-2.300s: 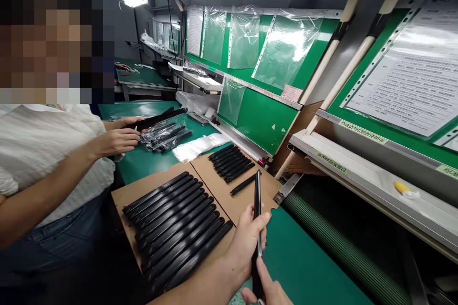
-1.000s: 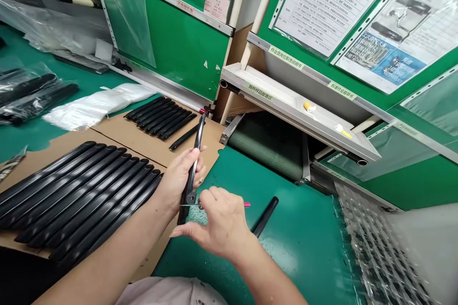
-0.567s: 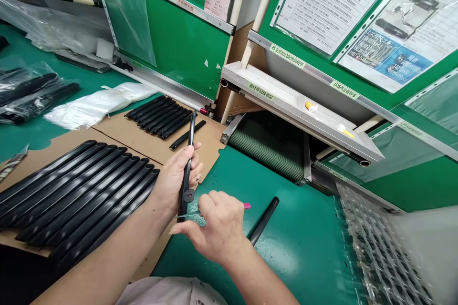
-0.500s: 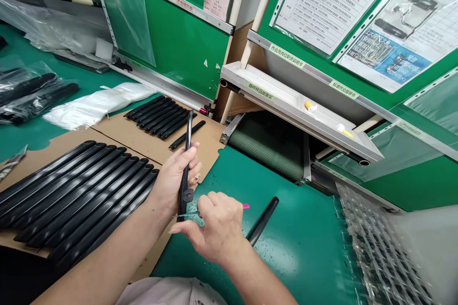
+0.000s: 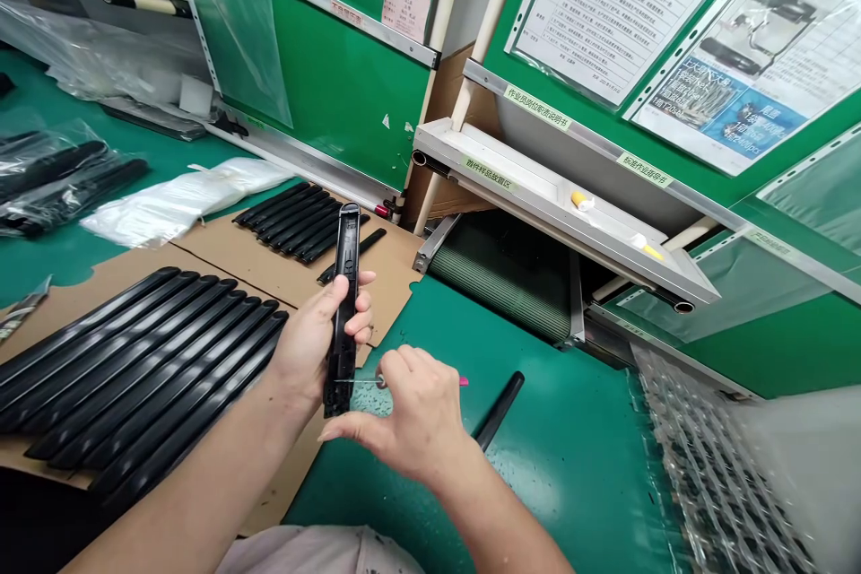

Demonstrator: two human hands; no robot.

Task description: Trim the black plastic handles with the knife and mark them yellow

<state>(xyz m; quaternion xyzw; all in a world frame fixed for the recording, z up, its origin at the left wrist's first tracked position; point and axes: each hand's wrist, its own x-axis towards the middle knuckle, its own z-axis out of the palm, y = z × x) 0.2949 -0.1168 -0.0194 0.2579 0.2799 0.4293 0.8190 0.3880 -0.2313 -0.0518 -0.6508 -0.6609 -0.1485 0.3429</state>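
My left hand (image 5: 319,332) is closed around a long black plastic strip (image 5: 346,260), held tilted upright. The strip's hollow, ribbed inner side faces me, and its rounded end points up. In my right hand (image 5: 421,413) is a slim knife (image 5: 359,381) with a pink end (image 5: 464,382) showing past the knuckles. Its thin blade reaches across the lower part of the strip; whether it touches cannot be made out. My right thumb is stretched out near the strip's bottom end. Another black strip (image 5: 499,411) lies on the green table to the right of my right hand.
Rows of long black strips (image 5: 154,350) and shorter ones (image 5: 292,217) lie on cardboard (image 5: 221,242) at left. A white plastic bag (image 5: 181,197) is behind them. Ahead are a conveyor belt (image 5: 504,273) and a low shelf (image 5: 605,233). Clear plastic trays (image 5: 719,466) stand at right.
My left hand has turned the strip, so its hollow inner side now faces me instead of its narrow edge. The knife remains by its lower end, with my right hand slightly raised.
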